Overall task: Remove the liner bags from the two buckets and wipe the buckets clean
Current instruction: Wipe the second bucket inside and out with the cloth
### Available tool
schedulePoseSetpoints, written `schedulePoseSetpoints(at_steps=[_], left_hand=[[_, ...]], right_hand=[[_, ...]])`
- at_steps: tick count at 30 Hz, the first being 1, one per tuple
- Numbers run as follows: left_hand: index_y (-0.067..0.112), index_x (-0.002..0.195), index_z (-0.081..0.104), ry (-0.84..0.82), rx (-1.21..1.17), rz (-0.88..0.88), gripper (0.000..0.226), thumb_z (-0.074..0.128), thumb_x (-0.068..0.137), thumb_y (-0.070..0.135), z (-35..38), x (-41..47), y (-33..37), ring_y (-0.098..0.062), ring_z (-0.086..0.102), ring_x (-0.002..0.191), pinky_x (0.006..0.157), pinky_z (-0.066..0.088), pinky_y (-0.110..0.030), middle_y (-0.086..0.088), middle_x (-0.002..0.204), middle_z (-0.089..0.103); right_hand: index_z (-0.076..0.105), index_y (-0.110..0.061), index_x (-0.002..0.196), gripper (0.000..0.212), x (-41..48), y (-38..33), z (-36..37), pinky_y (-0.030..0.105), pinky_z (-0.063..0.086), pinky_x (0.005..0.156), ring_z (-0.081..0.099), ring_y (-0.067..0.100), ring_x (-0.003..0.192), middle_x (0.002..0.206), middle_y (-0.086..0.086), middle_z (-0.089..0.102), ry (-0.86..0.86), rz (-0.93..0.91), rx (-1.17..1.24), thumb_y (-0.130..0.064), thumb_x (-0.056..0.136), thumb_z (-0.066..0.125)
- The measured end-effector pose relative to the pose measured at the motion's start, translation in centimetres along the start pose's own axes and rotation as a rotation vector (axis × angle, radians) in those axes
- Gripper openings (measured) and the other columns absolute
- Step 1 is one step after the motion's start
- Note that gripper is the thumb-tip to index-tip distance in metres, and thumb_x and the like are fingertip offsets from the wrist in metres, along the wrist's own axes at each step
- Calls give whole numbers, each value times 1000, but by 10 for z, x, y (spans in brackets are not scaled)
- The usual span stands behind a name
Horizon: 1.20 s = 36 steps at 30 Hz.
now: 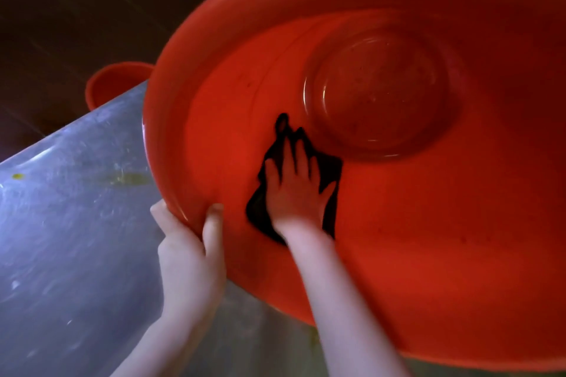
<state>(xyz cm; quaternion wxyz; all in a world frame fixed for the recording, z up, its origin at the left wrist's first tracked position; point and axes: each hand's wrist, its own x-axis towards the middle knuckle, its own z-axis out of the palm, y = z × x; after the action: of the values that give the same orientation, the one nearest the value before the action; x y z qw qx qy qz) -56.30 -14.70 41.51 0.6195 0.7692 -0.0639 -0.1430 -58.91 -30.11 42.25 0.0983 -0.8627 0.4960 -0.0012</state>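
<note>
The bucket [398,223] lies tilted on the table [76,223], its mouth toward the person. The left hand [186,257] is clenched on the near rim. The right hand [294,190], fingers spread flat, presses a cloth [329,174] on the inner wall, and the unwiped bottom lies just beyond its fingertips [286,144].

The large red bucket [398,223] looks like smooth, glossy plastic, with bright highlights along its rim and around its round base. The dark cloth [266,217] inside it is matt and limp. At the left, the metal table [61,239] has a dull, scratched, smeared sheen. The second red bucket [113,82], farther left, looks like the same plastic.
</note>
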Motion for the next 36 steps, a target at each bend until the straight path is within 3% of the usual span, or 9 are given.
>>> schedulePoseSetpoints(at_steps=[5,8,14,18,20,22,29,33,36], left_hand=[[32,96,26,6,0,-15,31,51,88,48,-1,1,1,-15,56,58,50,37,-28,2,68,58],[32,96,27,-19,-3,-33,29,55,95,39,-3,2,-1,-12,56,62,52,38,-27,2,73,59],[27,104,35,-91,40,-72,25,53,95,40,-8,11,8,-12,61,73,56,41,-28,7,82,60],[29,140,29,51,-20,238,61,62,90,38,-29,43,38,-22,61,108,88,52,-47,-2,128,56],[36,144,25,125,30,419,65,60,90,39,-36,61,55,-27,62,107,85,53,-52,-3,132,55],[38,143,22,144,123,458,59,53,93,41,-34,69,62,-33,65,87,75,54,-51,-2,117,62],[28,130,22,2,126,394,49,45,89,45,-8,1,39,-47,64,66,66,39,-39,-6,91,56],[25,124,20,11,51,144,53,47,84,47,2,-13,17,-45,63,65,64,39,-37,-6,82,52],[29,129,18,15,24,-44,54,47,87,45,4,-6,5,-35,58,70,68,37,-36,-11,86,53]], right_hand=[[8,-39,152,63,-78,-19,12,62,19,112,24,23,146,161,-8,18,168,-242,38,-57,94,26],[2,-45,151,59,-20,-16,6,62,9,114,12,17,148,161,-16,4,102,-93,57,-58,97,23],[17,-41,151,54,75,-7,-6,69,1,112,10,23,148,161,-9,12,39,83,120,-55,100,26],[11,-42,152,55,67,11,-7,71,0,111,10,25,148,162,-9,10,56,-59,-112,-54,100,24],[10,-42,152,55,64,25,-13,71,-3,110,9,26,149,162,-9,9,23,-93,-206,-55,100,22],[11,-44,151,54,60,39,-20,70,-5,110,8,27,149,162,-8,9,-21,-93,-274,-57,100,21],[6,-44,151,53,48,63,-25,73,-5,108,0,27,149,163,-11,3,-34,107,-323,-53,101,19],[8,-46,150,55,-5,35,-20,70,7,111,10,20,149,162,-14,7,-29,-156,-210,-55,99,23],[26,-41,148,58,-56,8,-13,67,27,105,36,25,140,156,-6,32,85,-348,-227,-56,93,30]])
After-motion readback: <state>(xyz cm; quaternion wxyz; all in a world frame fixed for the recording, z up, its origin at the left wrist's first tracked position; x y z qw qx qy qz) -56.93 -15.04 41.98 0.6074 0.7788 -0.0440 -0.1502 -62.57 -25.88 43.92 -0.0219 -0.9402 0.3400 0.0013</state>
